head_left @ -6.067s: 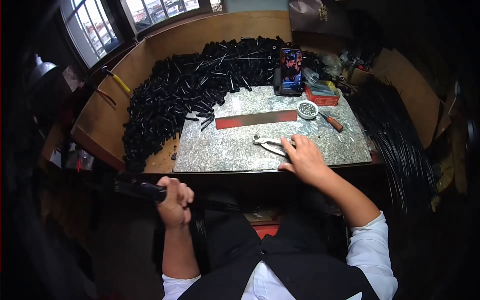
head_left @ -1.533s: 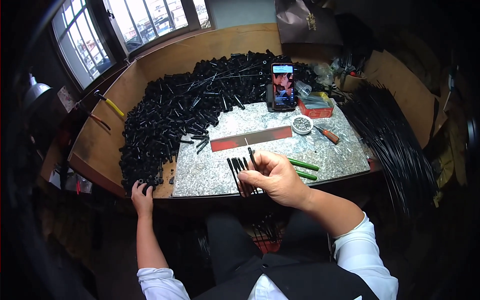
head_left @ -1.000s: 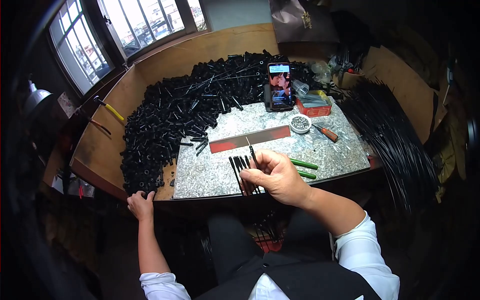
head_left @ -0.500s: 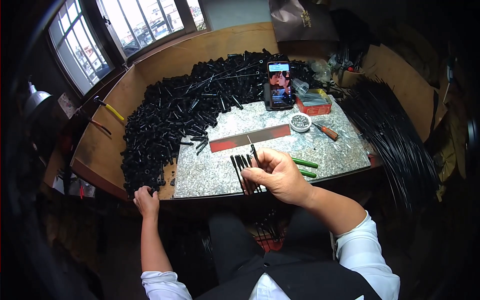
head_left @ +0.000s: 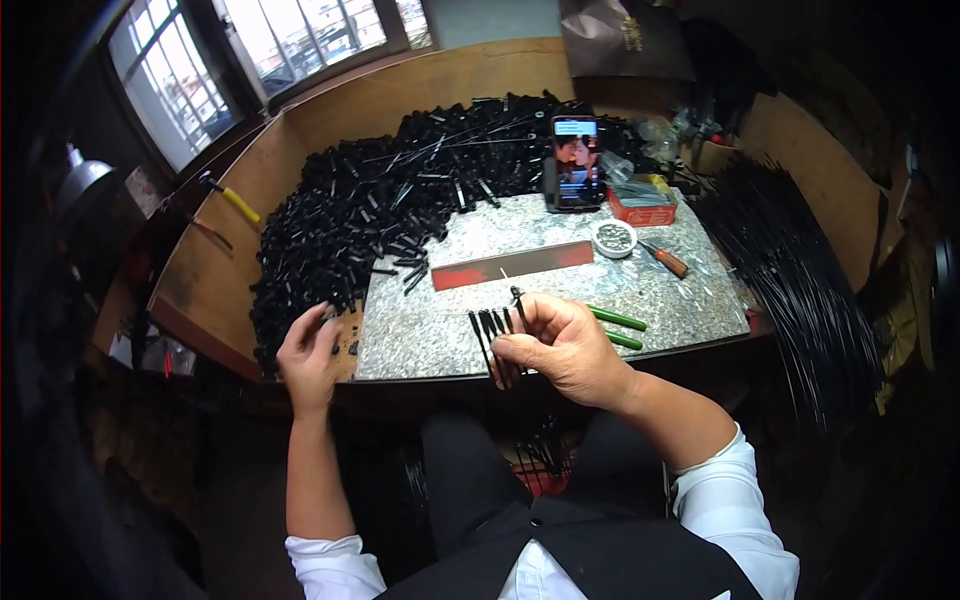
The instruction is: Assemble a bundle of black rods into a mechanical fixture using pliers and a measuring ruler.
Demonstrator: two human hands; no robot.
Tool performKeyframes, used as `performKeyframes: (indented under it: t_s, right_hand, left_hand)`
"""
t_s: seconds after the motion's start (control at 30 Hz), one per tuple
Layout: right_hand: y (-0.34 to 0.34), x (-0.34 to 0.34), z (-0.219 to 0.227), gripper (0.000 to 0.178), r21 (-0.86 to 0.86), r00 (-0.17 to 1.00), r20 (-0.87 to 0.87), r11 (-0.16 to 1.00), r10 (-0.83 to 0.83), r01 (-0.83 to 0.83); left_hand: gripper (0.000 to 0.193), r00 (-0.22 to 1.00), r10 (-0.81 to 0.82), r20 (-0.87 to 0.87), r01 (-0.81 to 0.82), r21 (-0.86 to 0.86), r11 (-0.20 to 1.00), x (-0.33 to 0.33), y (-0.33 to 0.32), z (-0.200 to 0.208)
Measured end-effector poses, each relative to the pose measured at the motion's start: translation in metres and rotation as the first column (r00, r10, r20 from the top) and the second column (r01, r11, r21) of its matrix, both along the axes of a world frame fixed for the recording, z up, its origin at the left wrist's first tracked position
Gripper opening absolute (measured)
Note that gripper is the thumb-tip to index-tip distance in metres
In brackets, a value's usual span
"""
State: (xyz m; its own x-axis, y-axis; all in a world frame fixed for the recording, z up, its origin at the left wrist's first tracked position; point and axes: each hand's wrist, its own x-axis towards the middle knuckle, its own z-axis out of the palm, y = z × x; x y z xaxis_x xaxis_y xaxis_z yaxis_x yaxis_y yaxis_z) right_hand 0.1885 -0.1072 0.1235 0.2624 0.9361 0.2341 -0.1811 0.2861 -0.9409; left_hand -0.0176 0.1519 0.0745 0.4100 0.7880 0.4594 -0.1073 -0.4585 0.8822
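Above the front part of the speckled board (head_left: pixel 400 340), my right hand (head_left: pixel 575 350) is closed around several thin black rods (head_left: pixel 480 335), which fan out to the left of its fingers. One black piece (head_left: pixel 517 294) stands up from the fingertips, with a thin pale pin near its top. My left hand (head_left: pixel 308 365) is raised by the board's left front corner, beside the heap of short black tubular parts (head_left: pixel 370 200). Its thumb and forefinger come together in a pinch. A small dark spot shows at the tips, too blurred to name.
A red and grey flat bar (head_left: pixel 515 265) lies across the board. Behind it are a propped phone (head_left: pixel 575 165), a red box (head_left: pixel 642 212), a white bowl of small metal bits (head_left: pixel 613 238) and a screwdriver (head_left: pixel 668 261). Green-handled pliers (head_left: pixel 618 318) lie at right, long black rods (head_left: pixel 790 270) beyond.
My left hand has lifted from the heap's near edge and moved up and slightly right. My right hand keeps its hold on the rods. The whole view has shifted a little.
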Motion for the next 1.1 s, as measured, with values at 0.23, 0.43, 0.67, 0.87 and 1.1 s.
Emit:
performKeyframes:
  t_s: [0.23,0.43,0.67,0.87,1.1]
  right_hand:
    - [0.004,-0.012,0.0,0.012,0.024,0.997,-0.054,0.998,0.058,-0.057]
    - [0.004,-0.012,0.002,0.012,0.015,0.993,-0.074,0.996,0.088,-0.087]
    - [0.005,-0.01,-0.002,0.011,0.059,0.992,-0.068,0.993,0.111,-0.107]
    - [0.004,-0.009,-0.003,0.011,0.048,0.993,-0.068,0.994,0.097,-0.093]
    - [0.005,-0.01,-0.003,0.01,0.034,0.993,-0.081,0.996,0.09,-0.088]
  left_hand:
    - [0.031,0.75,-0.439,0.495,0.614,-0.275,0.739,0.053,-0.101,0.045]
    - [0.032,0.679,-0.499,0.539,0.708,-0.299,0.64,0.055,-0.122,0.051]
    - [0.033,0.66,-0.553,0.508,0.724,-0.233,0.649,0.057,-0.13,0.056]
    - [0.028,0.653,-0.567,0.502,0.731,-0.222,0.646,0.058,-0.132,0.057]
    - [0.028,0.626,-0.598,0.5,0.753,-0.189,0.631,0.058,-0.134,0.058]
